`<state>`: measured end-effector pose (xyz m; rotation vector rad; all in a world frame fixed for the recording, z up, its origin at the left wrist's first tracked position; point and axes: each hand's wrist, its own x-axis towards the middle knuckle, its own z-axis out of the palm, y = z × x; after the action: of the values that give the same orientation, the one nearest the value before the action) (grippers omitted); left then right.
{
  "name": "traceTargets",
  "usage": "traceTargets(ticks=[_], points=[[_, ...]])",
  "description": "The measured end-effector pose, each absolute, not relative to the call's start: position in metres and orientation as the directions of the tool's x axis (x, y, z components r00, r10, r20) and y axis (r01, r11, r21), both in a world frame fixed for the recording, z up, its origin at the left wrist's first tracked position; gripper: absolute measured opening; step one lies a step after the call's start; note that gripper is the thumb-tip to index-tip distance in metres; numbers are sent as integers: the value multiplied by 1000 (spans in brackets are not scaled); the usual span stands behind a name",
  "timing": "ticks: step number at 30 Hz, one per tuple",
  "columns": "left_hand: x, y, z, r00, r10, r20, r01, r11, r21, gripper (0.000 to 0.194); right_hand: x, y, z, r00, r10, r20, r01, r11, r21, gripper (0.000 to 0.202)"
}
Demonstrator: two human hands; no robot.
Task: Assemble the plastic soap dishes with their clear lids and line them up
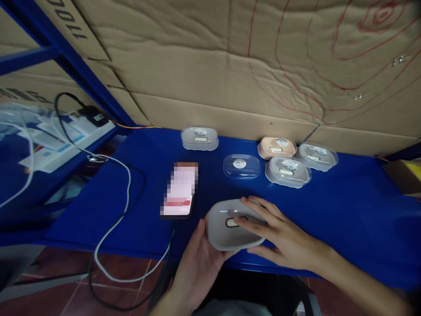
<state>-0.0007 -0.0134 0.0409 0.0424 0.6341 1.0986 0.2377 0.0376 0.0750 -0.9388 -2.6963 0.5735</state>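
Observation:
My left hand [205, 267] supports a grey oval plastic container [217, 228] from below and its left side, just above the table's front edge. A cream pill-shaped piece with a dark outline [231, 222] is at its middle. My right hand [274, 230] grips the container's right end, one finger reaching to the cream piece and others along the far and near rims. Beyond my hands lies a clear plastic cover [246, 170] with a round label, apart from the container. What is under the container is hidden.
Similar covered containers stand at the back: one grey [199, 139], one peach [269, 151], and two more grey ones [289, 175] beside it. A phone [179, 188] lies on the blue table [345, 210]. Cables [123, 215] hang at left; a cardboard wall [184, 66] stands behind.

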Motion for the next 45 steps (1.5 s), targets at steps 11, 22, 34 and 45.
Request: traceTargets(ticks=[11,22,34,45], points=[[1,2,39,213,857,-470,-772,442,457,45,249,95,54,-656,735,171,547,619,-563,62],[0,3,32,240,824,-513,-733,500,461,54,231,147,38,-600,773,207,733,635,-243,65],[1,5,30,247,816,-523,-745,505,435,52,230,146,61,-614,770,173,712,635,-300,60],[0,5,30,246,824,-510,-750,495,438,51,226,152,58,-601,773,202,665,624,-410,59]])
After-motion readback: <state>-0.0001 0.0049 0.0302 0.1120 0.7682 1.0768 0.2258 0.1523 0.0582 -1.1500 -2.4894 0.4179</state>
